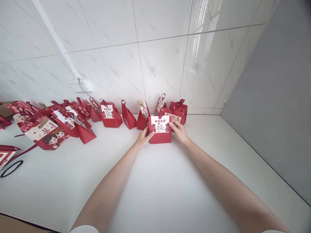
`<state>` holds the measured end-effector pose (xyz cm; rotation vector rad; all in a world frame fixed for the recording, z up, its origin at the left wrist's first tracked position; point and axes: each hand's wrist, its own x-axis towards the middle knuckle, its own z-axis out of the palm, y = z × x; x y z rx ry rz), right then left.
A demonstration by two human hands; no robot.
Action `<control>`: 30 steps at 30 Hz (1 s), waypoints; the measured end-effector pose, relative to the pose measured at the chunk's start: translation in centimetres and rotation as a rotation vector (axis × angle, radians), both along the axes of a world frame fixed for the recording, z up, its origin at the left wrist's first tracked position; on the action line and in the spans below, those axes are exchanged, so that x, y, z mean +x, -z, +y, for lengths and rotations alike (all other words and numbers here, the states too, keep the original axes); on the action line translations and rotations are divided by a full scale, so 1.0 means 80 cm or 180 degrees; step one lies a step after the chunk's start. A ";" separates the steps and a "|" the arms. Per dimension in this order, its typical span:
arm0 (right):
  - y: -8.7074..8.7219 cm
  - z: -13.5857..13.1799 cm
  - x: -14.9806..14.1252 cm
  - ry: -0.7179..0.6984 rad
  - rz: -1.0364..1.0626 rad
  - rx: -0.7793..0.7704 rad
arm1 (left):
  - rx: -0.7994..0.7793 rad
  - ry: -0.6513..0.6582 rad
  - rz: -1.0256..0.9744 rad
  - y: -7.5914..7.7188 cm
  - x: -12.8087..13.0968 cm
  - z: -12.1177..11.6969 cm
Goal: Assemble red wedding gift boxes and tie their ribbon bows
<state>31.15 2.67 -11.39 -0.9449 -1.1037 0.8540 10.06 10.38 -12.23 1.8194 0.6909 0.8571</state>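
Between my two hands stands a red gift box [159, 137] with a white printed front panel and a ribbon loop on top. My left hand [143, 138] grips its left side, thumb on the front. On the right side, my right hand [180, 131] holds it the same way, its other fingers partly hidden behind the box. Close behind are a red box with a cream label [178, 115] and a narrow red box with a loop [160, 105]. Just left of my left hand is another red box [143, 118] with a tan loop.
More red gift boxes stand along the tiled wall [162, 61], among them one with a white panel [111, 119]. Several lie crowded at left, near a box with cartoon faces [54, 137]. A black ring [11, 169] lies at far left. A grey panel [274, 97] bounds the right.
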 end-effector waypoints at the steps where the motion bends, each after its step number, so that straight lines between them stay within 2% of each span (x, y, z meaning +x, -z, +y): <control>1: 0.007 0.003 0.000 -0.0016 -0.0002 0.0007 | -0.0138 0.0122 -0.0045 -0.002 -0.002 0.002; 4: 0.019 0.009 0.003 -0.0059 -0.0028 0.0015 | -0.0418 0.0400 -0.0128 -0.010 -0.006 0.005; 7: 0.022 0.011 0.006 -0.0094 -0.0027 0.0005 | -0.0527 0.0436 -0.0112 -0.015 -0.008 0.007; 14: 0.033 -0.002 0.010 -0.0463 0.0081 -0.0081 | -0.0762 0.0127 -0.0347 -0.002 -0.014 0.016; 20: 0.034 -0.008 0.017 -0.0754 -0.0041 -0.0225 | -0.0821 0.0463 -0.0135 -0.004 -0.019 0.015; 25: 0.034 -0.007 0.017 -0.0701 -0.0156 -0.0264 | -0.0714 0.0604 0.0025 -0.009 -0.022 0.016; 30: 0.041 -0.003 0.021 -0.0520 -0.0368 -0.0231 | -0.0068 0.0790 0.0545 -0.008 -0.028 0.025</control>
